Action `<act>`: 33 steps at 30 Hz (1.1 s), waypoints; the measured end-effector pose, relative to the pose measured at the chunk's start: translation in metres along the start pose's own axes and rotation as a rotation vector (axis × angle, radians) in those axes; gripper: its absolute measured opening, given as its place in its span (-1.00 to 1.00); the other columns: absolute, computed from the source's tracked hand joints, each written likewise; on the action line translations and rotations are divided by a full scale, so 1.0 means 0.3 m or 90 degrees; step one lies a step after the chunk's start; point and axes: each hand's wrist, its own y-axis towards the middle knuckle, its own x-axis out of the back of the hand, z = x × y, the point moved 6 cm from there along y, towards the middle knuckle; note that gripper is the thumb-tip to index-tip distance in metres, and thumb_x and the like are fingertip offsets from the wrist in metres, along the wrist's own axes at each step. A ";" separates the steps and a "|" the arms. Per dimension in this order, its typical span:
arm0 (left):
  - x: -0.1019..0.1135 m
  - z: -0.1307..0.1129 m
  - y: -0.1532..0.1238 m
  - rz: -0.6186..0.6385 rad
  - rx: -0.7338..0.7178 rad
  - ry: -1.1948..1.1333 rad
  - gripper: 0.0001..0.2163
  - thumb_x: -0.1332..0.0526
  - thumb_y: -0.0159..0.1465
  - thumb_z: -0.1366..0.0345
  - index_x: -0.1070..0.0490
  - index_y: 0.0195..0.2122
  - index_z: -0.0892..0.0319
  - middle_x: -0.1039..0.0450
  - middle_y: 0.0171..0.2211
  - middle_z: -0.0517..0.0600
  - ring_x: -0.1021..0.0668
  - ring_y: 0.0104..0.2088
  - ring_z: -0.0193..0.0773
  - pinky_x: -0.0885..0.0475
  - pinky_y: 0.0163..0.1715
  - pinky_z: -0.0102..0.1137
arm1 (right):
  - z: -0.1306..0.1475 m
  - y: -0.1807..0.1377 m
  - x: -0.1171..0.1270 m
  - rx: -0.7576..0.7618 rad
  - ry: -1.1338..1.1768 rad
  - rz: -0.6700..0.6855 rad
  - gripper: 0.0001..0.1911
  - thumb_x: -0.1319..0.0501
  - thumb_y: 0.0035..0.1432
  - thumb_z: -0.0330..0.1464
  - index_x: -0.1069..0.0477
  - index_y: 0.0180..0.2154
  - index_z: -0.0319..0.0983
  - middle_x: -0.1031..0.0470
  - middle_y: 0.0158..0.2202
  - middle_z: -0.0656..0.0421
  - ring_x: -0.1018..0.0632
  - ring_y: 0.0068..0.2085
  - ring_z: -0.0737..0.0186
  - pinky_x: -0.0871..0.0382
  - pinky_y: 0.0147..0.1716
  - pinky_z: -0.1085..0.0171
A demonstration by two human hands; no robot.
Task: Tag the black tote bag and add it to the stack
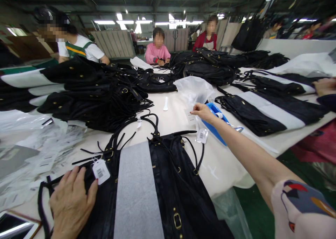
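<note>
A black suede bag with brass buckles lies flat in front of me, a grey paper strip laid along its middle. My left hand rests palm down on the bag's left edge, next to a white barcode tag. My right hand is stretched out over the table, fingers pinched on a small clear plastic sleeve beside a blue tray. Another small tag lies just below that hand.
Heaps of black bags cover the left and far table. More bags with white strips lie right. Loose labels and plastic litter the left edge. A crumpled clear bag sits ahead. Three people sit across the table; another person's hand shows far right.
</note>
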 end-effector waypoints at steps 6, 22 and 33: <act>-0.035 -0.322 0.238 0.045 -0.122 -0.280 -0.70 0.02 0.23 0.20 -0.37 -0.15 0.24 -0.41 -0.14 0.13 -0.39 -0.03 -0.12 -0.24 0.05 -0.17 | 0.028 -0.009 0.028 0.028 0.063 -0.047 -0.78 -0.18 -0.17 -0.25 -0.19 -0.57 -0.23 -0.18 -0.61 0.31 -0.23 -0.52 0.37 -0.10 -0.49 0.35; -0.422 -1.263 0.377 0.575 0.484 -1.092 -0.84 -0.18 0.01 0.61 -0.24 -0.39 0.34 -0.36 -0.57 -0.03 -0.50 -0.61 -0.35 -0.40 -0.60 -0.51 | 0.090 -0.157 0.116 0.086 0.083 -0.165 -0.84 -0.17 -0.04 -0.33 -0.20 -0.53 -0.22 -0.21 -0.59 0.30 -0.25 -0.53 0.36 -0.11 -0.52 0.34; -0.283 -1.221 0.469 0.493 0.262 -1.186 -0.91 -0.24 -0.05 0.44 -0.34 -0.52 0.30 -0.42 -0.60 -0.04 -0.42 -0.69 -0.44 -0.16 -0.79 -0.60 | 0.222 -0.271 0.273 0.191 0.149 -0.381 -0.88 -0.22 0.02 -0.38 -0.27 -0.47 -0.22 -0.32 -0.51 0.28 -0.35 -0.47 0.36 -0.25 -0.44 0.35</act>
